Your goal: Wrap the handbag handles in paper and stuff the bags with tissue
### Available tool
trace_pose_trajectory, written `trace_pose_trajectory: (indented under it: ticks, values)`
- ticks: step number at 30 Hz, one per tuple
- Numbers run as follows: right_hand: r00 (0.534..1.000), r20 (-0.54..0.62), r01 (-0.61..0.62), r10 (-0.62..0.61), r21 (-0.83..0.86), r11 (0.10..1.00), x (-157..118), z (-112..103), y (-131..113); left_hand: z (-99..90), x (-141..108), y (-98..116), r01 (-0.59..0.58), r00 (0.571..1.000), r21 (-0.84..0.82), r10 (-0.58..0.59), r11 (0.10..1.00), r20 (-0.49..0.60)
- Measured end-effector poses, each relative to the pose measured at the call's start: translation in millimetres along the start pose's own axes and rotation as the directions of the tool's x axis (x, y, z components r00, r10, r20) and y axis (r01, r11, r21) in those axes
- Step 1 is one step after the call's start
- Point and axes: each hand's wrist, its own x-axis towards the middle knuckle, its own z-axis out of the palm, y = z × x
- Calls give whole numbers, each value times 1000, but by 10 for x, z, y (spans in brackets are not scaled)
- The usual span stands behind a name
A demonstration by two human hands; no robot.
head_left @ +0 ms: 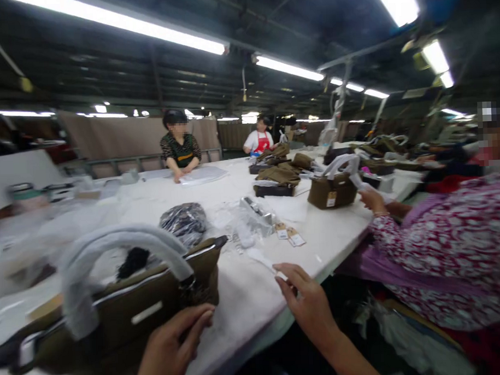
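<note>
Olive-brown cloth makes up the long, soft-sided bag (127,306) at the lower left of the frame, upright on the white table (245,297), its top edged with pale piping and its side bearing a small, smooth light plate (146,312). On its arched handle (120,236) the milky, slightly crinkled wrapping is already in place, with a dark fitting bare at the near foot. No card tag shows on the side in view, while two loose card tags (296,238) (281,230) lie flat near the centre, attached to no bag that can be made out. Farther off, right of centre, a boxier olive bag (332,193) has both a wrapped handle and a tag hanging on its front, so it looks further along. The left hand (177,343) is just beside the near bag's right end, thumb and fingers drawn together; whether they grip anything cannot be told. Toward the lower centre, the right hand (309,300) pinches the end of a thin, soft-looking white strip (260,258) that lies slanting over the table. Beyond it are a glossy, rumpled clear plastic bag (255,217) and a rounded dark bundle (184,220) under shiny film. A co-worker's hand (372,200) is close to the boxier bag.
</note>
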Motion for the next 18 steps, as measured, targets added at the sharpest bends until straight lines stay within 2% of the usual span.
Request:
trace_pose_trajectory:
  ticks: [3,7,9,12,13,15,17,18]
  values:
    - [997,3,78,-78,13,997,-102,132,-107,46,-9,86,-115,992,95,109,989,63]
    - [951,186,186,-246,289,939,-196,330,-400,125,-76,186,-141,983,172,116,975,144]
    - [933,245,155,-264,389,908,-196,419,-487,125,-102,220,-145,981,197,116,970,155]
    - [934,303,38,-190,446,894,-126,504,-516,71,-106,247,-191,977,211,165,959,133]
    - [942,297,10,-159,447,894,-86,521,-514,42,-101,252,-206,978,215,191,955,87]
    - [964,244,-13,-108,446,895,8,552,-512,-22,-89,259,-197,969,259,228,946,-97]
    - [979,184,0,-91,443,896,101,596,-520,-76,-77,259,-122,919,347,238,930,-315]
    - [982,165,15,-97,436,900,140,627,-525,-93,-73,255,-72,891,393,236,917,-387]
